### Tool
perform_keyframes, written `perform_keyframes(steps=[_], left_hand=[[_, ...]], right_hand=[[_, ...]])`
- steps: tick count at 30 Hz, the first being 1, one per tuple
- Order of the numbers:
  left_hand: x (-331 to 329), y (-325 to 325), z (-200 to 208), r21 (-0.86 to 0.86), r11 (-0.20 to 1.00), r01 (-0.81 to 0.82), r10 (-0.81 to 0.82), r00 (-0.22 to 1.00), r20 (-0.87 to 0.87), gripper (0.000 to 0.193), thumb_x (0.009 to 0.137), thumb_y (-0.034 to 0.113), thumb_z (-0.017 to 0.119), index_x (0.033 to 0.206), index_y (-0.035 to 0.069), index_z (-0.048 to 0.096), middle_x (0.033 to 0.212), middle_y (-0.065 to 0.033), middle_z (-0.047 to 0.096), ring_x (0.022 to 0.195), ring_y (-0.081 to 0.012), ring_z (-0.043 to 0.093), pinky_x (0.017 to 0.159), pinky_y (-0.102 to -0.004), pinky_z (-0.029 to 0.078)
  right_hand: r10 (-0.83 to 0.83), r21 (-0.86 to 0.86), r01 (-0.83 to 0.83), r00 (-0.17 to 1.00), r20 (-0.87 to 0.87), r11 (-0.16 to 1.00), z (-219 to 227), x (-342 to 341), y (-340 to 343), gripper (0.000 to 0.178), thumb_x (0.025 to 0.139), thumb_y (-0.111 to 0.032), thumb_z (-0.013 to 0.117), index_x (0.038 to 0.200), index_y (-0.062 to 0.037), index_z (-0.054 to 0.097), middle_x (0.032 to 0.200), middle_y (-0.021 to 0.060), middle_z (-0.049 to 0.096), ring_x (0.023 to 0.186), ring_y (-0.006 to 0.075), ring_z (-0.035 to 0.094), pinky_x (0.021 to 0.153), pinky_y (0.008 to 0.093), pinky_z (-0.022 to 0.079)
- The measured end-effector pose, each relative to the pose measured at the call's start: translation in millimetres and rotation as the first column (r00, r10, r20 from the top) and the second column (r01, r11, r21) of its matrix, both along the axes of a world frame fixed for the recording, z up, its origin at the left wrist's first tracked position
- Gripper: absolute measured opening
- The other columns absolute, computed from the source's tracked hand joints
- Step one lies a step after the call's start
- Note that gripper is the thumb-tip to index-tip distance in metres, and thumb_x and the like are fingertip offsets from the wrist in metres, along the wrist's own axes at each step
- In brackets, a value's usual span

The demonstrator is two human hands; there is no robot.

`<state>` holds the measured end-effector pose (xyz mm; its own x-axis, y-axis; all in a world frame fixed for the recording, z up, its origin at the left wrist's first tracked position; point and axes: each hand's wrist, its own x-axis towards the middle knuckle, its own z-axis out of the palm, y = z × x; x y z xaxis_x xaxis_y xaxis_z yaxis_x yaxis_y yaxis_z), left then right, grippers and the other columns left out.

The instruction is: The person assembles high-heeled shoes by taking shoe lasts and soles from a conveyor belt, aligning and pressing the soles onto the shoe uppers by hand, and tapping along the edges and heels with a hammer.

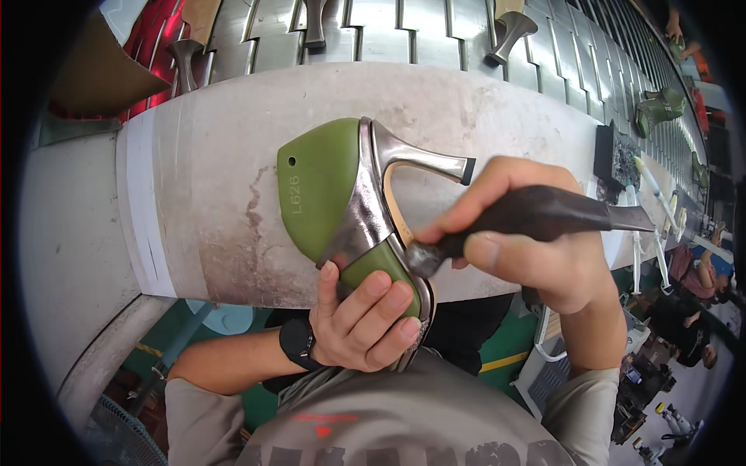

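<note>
Head view: silver high-heeled shoe (371, 210) on a green last (322, 194), held over the desk (217, 155).
Left hand (361, 318) clamps the toe end; right hand (536, 241), beside the heel, squeezes a dark-handled tool (528, 217) touching the shoe.

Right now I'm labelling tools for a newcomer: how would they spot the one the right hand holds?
Start at the pale workbench and find the green shoe last with its silver high-heeled shoe. The tool touches the shoe: a dark, bulbous wooden handle in the right hand.
</note>
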<state>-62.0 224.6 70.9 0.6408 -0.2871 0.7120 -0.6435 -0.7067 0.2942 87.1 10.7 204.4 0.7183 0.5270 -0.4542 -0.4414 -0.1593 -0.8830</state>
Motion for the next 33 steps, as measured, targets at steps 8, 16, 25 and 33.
perform_keyframes(steps=[8,16,25,33], left_hand=[[6,24,29,0.111,0.981,0.157,-0.133,0.972,-0.193,0.047,0.104,0.017,0.063,0.150,0.013,0.052,0.157,-0.0136,0.056,0.145,-0.0339,0.056,0.123,-0.0685,0.034],[90,61,75,0.113,0.971,0.212,-0.115,0.824,-0.554,0.132,0.060,0.040,0.098,0.166,0.002,0.029,0.171,-0.0334,0.028,0.155,-0.0523,0.036,0.123,-0.0711,0.027],[96,63,68,0.113,0.965,0.237,-0.126,0.796,-0.592,0.129,0.069,0.042,0.093,0.168,-0.001,0.021,0.169,-0.0374,0.027,0.154,-0.0558,0.034,0.120,-0.0751,0.029],[96,67,64,0.097,0.969,0.228,-0.135,0.814,-0.565,0.122,0.074,0.041,0.090,0.168,-0.001,0.023,0.170,-0.0362,0.026,0.155,-0.0546,0.033,0.120,-0.0744,0.029]], right_hand=[[-0.381,0.216,0.317,0.813,0.439,0.924,-16,-39,23,0.036,0.102,-0.023,0.069,0.124,0.0016,0.056,0.124,0.0298,0.072,0.090,0.0230,0.076,0.075,0.0337,0.063],[-0.548,0.076,0.544,0.819,0.169,0.836,13,-38,17,0.035,0.109,-0.033,0.053,0.097,0.0004,0.058,0.094,0.0305,0.074,0.049,0.0211,0.065,0.047,0.0259,0.056],[-0.667,0.222,0.632,0.726,0.166,0.743,-13,-22,44,0.027,0.111,-0.022,0.050,0.103,0.0032,0.058,0.099,0.0278,0.076,0.058,0.0202,0.068,0.054,0.0291,0.059],[-0.528,0.004,0.541,0.819,0.225,0.841,7,19,58,0.031,0.107,-0.027,0.053,0.098,0.0012,0.062,0.091,0.0255,0.076,0.048,0.0188,0.062,0.046,0.0266,0.051]])
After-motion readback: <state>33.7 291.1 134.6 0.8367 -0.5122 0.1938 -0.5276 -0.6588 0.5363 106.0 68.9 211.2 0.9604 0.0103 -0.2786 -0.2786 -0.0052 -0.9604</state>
